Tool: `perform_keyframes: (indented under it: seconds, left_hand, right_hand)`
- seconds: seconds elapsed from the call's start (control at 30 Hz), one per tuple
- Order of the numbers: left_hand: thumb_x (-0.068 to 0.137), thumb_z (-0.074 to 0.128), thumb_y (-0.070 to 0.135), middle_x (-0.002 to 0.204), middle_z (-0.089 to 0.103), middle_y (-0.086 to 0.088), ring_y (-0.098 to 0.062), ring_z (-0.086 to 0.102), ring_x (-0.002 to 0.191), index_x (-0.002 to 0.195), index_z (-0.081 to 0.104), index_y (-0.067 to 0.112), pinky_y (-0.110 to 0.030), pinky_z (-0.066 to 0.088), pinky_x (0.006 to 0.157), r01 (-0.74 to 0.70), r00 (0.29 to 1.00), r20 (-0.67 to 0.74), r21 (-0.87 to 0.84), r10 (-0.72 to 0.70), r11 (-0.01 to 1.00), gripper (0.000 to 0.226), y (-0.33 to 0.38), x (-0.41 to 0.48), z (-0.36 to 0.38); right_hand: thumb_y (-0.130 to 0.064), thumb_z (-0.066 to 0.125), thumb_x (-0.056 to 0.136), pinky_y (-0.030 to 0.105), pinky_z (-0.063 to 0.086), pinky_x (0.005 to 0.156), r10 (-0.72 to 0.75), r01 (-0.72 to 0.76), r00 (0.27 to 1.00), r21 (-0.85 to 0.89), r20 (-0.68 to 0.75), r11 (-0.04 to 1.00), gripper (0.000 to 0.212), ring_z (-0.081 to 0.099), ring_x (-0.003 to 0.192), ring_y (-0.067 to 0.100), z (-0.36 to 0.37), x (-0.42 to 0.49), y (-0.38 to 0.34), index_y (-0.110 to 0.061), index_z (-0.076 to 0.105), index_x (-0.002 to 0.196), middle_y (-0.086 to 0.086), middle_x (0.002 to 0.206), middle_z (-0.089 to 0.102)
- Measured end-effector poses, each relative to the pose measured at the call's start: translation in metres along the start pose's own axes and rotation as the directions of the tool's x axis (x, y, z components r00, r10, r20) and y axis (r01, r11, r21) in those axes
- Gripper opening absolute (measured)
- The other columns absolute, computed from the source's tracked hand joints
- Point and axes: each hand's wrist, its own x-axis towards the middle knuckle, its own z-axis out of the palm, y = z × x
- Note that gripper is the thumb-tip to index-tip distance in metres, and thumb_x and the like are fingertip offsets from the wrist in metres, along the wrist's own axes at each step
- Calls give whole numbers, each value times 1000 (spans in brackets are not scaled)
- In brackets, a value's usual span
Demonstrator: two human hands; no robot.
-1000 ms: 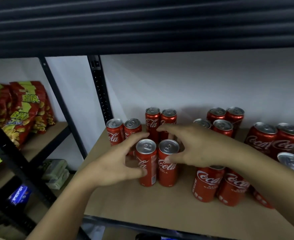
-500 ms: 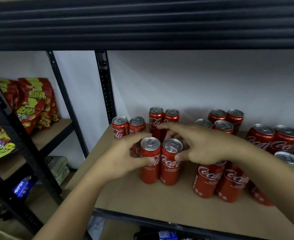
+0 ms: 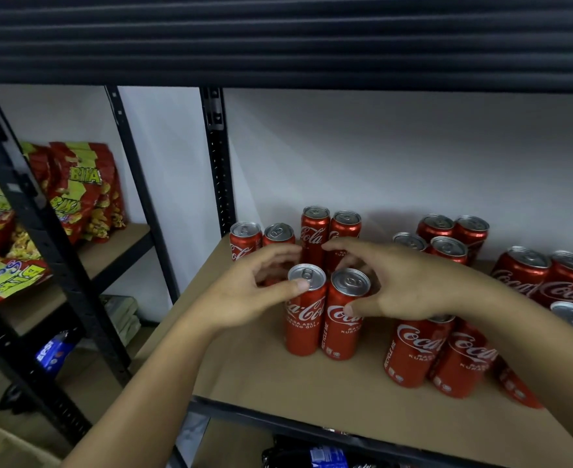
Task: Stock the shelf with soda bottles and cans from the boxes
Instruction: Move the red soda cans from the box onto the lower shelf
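While snack bags (image 3: pixel 75 190) sit at 9 o'clock, the left hand (image 3: pixel 244 298) curls round a red can (image 3: pixel 303 319), thumb on its top edge. Touching it at 3 o'clock is a second can (image 3: pixel 341 332), held between the thumb and fingers of the right hand (image 3: pixel 410 285). Both stand up on the shelf (image 3: pixel 261 369). More cans (image 3: pixel 413 349) crowd at 3 o'clock.

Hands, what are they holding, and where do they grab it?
The left hand holds the left front can near its top rim; the right hand holds the right front can by its upper side.
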Motion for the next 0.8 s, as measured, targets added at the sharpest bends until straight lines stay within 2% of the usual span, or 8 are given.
perform_keyframes:
  seconds: [0.1,0.23,0.33,0.4,0.47,0.57,0.63,0.8]
  left_hand:
    - [85,80,23,115,73,3,-7,68,105,129,65,22,-23,55,92,-12,1000,-12,42,13,999,46,2,4,2]
    - [80,84,34,97,73,-4,-7,63,81,108,71,20,-18,50,73,-52,996,-58,214,66,975,34,10,8,6]
    - [79,80,41,113,71,11,3,65,102,119,67,24,-18,53,88,-23,1000,-11,135,24,991,45,10,8,0]
    - [83,79,36,123,70,13,1,64,113,129,64,26,-23,53,97,4,999,52,84,-9,996,49,9,10,-3]
    - [85,81,28,117,73,9,-4,68,108,125,67,25,-26,56,95,6,999,50,89,-11,996,43,8,12,-2]
    - [83,82,34,109,74,10,-4,67,99,118,69,28,-25,55,89,-27,999,21,176,24,984,38,7,15,-1]
    - [82,82,37,112,73,13,-2,66,105,120,68,28,-29,55,94,-38,998,65,183,27,982,42,6,14,-1]
    - [81,86,20,117,73,5,-13,69,111,119,70,19,-40,55,100,-68,987,154,119,50,991,42,5,13,1]
  right_hand:
    - [-37,82,82,31,51,101,11,-11,1000,-1,-4,1000,95,58,117,0,1,2,1,-55,19,151,-27,131,58]
    - [-39,82,82,31,51,100,10,-10,1000,-13,-3,1000,93,58,117,0,-1,3,2,-58,20,149,-28,131,58]
    - [-41,82,81,32,51,101,11,-11,1000,12,0,1000,92,58,117,-1,-1,4,4,-57,22,149,-30,129,59]
    - [-41,82,81,34,51,103,13,-13,1000,45,9,999,91,58,119,0,0,5,7,-59,23,148,-30,130,59]
    - [-40,82,81,36,50,104,10,-11,1000,84,17,996,89,58,121,0,0,5,9,-61,24,146,-30,131,59]
    - [-41,82,82,37,50,104,10,-12,1000,120,19,993,86,59,119,-1,0,7,11,-64,26,143,-31,129,60]
    - [-42,82,82,37,51,103,16,-19,1000,132,21,991,85,61,117,-1,-1,6,12,-65,27,142,-31,126,61]
    - [-41,83,81,37,53,101,33,-35,999,138,18,990,84,64,111,1,-2,5,9,-62,30,142,-27,125,64]
